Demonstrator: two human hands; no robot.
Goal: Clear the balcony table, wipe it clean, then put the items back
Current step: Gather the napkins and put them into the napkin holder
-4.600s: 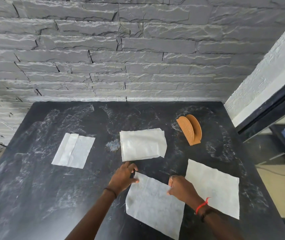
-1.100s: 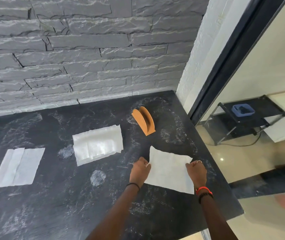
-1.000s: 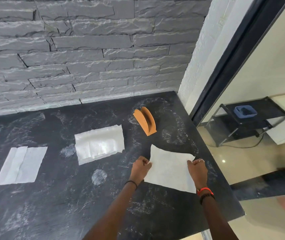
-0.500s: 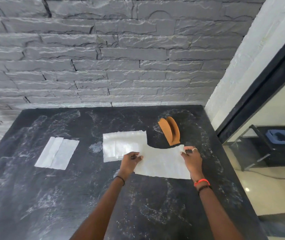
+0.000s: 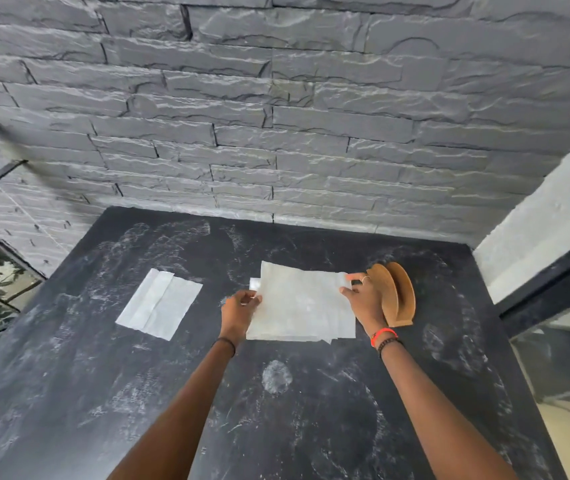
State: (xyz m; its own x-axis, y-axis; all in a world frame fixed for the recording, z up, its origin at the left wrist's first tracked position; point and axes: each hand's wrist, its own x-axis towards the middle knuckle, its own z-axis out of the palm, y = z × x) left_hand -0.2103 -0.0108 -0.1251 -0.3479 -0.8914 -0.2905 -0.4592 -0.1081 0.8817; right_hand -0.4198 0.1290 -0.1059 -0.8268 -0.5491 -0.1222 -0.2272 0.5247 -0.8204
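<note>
A stack of white napkins (image 5: 302, 306) lies in the middle of the black table (image 5: 276, 410). My left hand (image 5: 240, 311) pinches the stack's left edge. My right hand (image 5: 363, 299) grips its right edge, fingers at the top right corner. The top napkin covers most of the sheets under it. An orange-brown wooden napkin holder (image 5: 396, 294) stands upright just right of my right hand, touching or nearly touching it. Another folded white napkin (image 5: 159, 303) lies flat and alone to the left.
The table top is streaked with pale dusty smears. A grey stone wall (image 5: 276, 133) runs along its far edge. A white pillar (image 5: 546, 230) and a dark door frame stand at the right. A railing and greenery show at the far left.
Both hands carried the napkin from the table's right front edge and laid it over the middle pile. The view swung left and the holder is now beside my right hand.
</note>
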